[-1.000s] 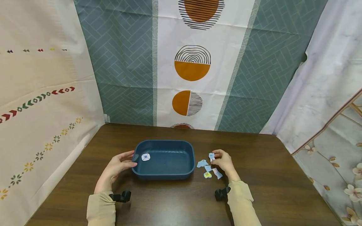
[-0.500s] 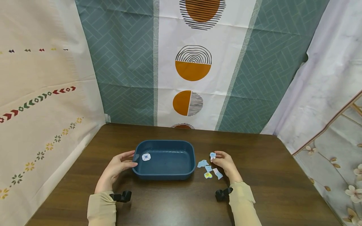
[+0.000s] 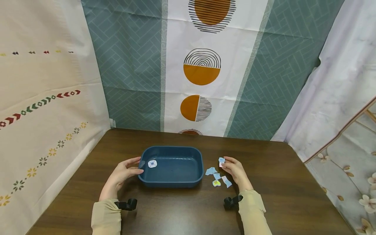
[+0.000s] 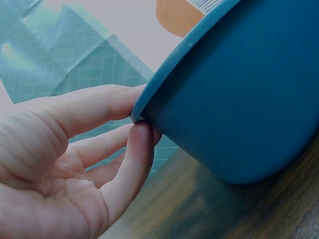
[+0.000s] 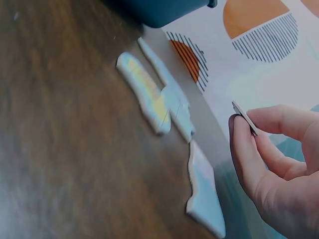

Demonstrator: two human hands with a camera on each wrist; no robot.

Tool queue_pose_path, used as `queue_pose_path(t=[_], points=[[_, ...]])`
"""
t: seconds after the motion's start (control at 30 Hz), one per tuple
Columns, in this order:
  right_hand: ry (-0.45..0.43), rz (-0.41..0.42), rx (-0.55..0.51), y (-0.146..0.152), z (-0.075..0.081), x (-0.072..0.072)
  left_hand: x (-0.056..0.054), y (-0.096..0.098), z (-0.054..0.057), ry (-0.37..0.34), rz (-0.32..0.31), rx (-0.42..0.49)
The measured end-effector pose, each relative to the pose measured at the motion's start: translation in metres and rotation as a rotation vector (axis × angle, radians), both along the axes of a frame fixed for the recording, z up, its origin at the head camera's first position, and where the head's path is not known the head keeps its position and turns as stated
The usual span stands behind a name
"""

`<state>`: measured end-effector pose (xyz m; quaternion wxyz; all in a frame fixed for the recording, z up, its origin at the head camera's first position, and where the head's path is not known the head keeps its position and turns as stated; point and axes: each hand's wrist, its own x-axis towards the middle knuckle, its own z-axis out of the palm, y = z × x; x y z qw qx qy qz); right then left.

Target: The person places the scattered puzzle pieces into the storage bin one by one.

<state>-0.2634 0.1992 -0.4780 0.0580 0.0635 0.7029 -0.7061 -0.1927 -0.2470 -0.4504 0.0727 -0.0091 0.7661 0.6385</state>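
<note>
A blue rectangular plastic bin [image 3: 173,182] stands on the wooden table. My left hand [image 3: 123,173] grips its left rim; in the left wrist view the thumb and fingers [image 4: 139,154] pinch the rim from both sides. Inside the bin, near its left end, lies a white flat piece with a blue star-shaped print [image 3: 152,163]. My right hand [image 3: 236,169] pinches a thin blue-and-white printed piece [image 3: 221,160], seen nearly edge-on in the right wrist view. Just below it lie several flat, irregular pieces: light blue ones [image 3: 211,171] and one with yellow print [image 3: 216,183].
The brown table [image 3: 173,212] ends at a patterned curtain [image 3: 202,107] behind the bin. Hanging cloths [image 3: 53,130] flank the left and right sides. Each wrist carries a small black camera [image 3: 127,204].
My right hand, still pinching the printed piece, has shifted very slightly to the right. The left hand keeps its hold on the bin rim, and the view has drifted a little.
</note>
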Motion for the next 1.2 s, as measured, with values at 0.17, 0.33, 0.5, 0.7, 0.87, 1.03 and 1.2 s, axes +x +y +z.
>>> queue_pose_path(t=[0.17, 0.33, 0.5, 0.7, 0.87, 1.03, 1.2], points=[[0.017, 0.016, -0.013, -0.004, 0.007, -0.002, 0.0, 0.0, 0.0, 0.002, -0.002, 0.001], [0.04, 0.034, -0.007, -0.012, 0.02, -0.004, 0.0, 0.0, 0.0, 0.003, 0.0, 0.01], [0.052, 0.057, -0.014, -0.027, 0.035, -0.008, 0.0, 0.0, 0.001, 0.01, 0.002, 0.018], [0.068, 0.077, -0.03, -0.053, 0.05, -0.014, 0.001, 0.0, -0.001, 0.019, 0.002, 0.021], [0.095, 0.103, -0.028, -0.081, 0.059, -0.02, 0.001, 0.0, -0.002, 0.025, 0.012, 0.029], [0.1, 0.118, -0.001, -0.109, 0.064, -0.022, 0.001, 0.0, -0.003, 0.031, 0.012, 0.036], [0.106, 0.156, 0.017, -0.135, 0.065, -0.021, 0.001, 0.0, -0.003, 0.034, 0.023, 0.033]])
